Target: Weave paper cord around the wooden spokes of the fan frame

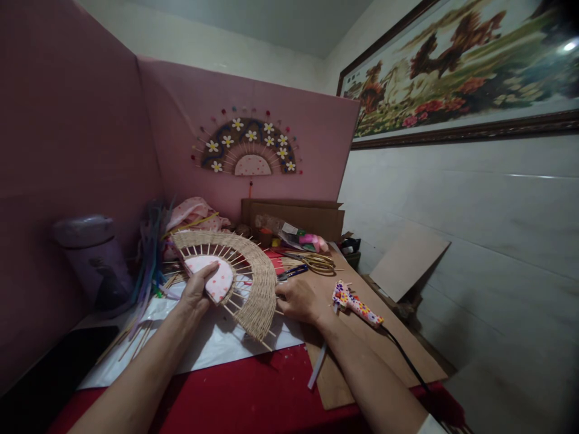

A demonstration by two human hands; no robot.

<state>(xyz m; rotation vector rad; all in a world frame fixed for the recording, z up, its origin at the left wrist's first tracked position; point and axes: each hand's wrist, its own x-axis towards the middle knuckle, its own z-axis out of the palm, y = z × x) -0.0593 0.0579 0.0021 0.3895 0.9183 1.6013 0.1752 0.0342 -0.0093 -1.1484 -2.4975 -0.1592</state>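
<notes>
A handmade fan (262, 280) is held tilted over the table, with woven straw-coloured twine around thin wooden sticks and a white, pink-dotted half-round base. My left hand (199, 286) grips that base, thumb on top and fingers hidden underneath. At the fan's right outer edge, my right hand (298, 299) has its fingers curled closed around the rim by the stick ends; the fingertips are partly hidden. Just behind my right hand lies a dark-handled cutter or pliers (293, 272). A flower-patterned glue gun (357, 303) rests to its right.
Gold-handled scissors (316, 261) lie on a brown board (393, 337). White plastic sheeting (203, 343) covers part of the red cloth (253, 395). A purple flask (94, 262) stands left, near coloured strips (151, 247). A finished flowered fan (251, 135) hangs on the pink panel.
</notes>
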